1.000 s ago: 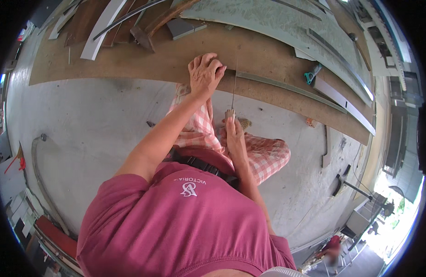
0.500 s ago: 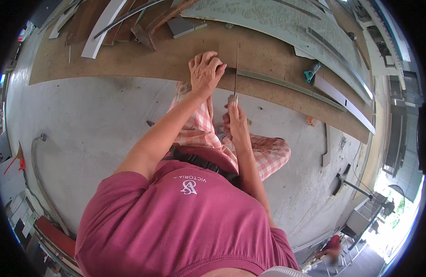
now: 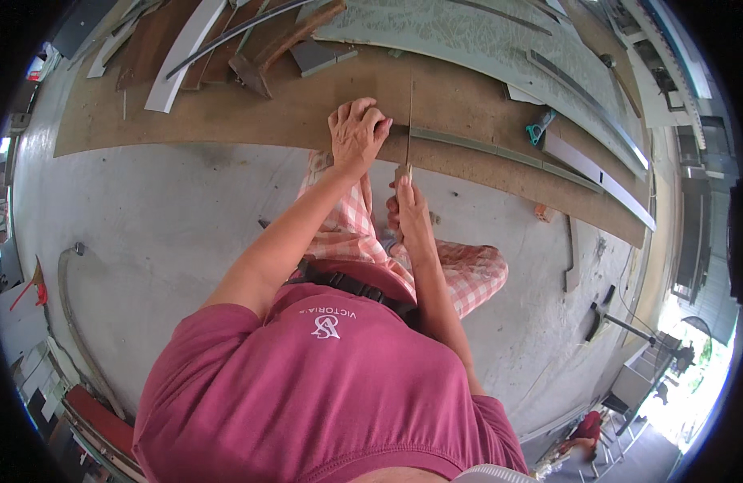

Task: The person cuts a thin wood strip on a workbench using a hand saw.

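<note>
A long, thin grey-green strip (image 3: 504, 150) lies along the near part of the brown board. My left hand (image 3: 357, 138) bears down near its left end with fingers curled and thumb against it; the palm hides that end. In my right hand (image 3: 409, 211) is the wooden handle of a handsaw (image 3: 409, 133). Its fingers wrap round the grip below the board's near edge. Seen almost edge-on, the thin blade crosses the strip just right of my left thumb. How deep the blade sits in the strip I cannot tell.
On the brown board (image 3: 227, 113) lie a hammer (image 3: 267, 56), a white strip (image 3: 182, 56), a grey offcut (image 3: 315, 56), a teal-handled tool (image 3: 539, 129) and a metal bar (image 3: 601, 177). A large patterned panel (image 3: 436, 32) covers the far side. A brick piece (image 3: 544, 212) shows beneath the near edge.
The saw has slid slightly away from me across the strip. My left hand keeps its place on the strip, and the whole view has shifted a little.
</note>
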Motion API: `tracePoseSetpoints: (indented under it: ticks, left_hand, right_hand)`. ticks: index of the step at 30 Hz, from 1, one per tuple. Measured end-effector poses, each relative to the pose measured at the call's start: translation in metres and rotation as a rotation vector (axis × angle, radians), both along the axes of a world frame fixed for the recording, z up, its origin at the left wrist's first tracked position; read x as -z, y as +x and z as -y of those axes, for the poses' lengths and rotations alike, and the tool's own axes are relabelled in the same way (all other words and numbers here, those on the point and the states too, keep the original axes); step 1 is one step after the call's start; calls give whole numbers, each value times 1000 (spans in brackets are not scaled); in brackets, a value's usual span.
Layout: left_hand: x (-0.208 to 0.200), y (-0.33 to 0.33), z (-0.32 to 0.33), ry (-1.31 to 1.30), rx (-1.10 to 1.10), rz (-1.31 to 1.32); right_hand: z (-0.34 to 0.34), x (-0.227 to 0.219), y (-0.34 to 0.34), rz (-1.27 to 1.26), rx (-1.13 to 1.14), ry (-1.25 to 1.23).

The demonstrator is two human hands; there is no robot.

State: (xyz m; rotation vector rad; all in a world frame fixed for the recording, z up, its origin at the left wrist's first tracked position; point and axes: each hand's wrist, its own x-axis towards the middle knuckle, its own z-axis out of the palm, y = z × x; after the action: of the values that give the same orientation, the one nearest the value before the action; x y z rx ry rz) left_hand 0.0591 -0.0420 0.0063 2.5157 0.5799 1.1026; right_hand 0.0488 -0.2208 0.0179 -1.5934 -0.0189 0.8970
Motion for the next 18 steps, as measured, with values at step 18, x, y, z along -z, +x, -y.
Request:
tracePoseSetpoints:
  ticks: [18]
  left_hand:
    - [-1, -3, 3, -17, -1, -28]
  right_hand:
    - [21, 11, -20, 142, -58, -26]
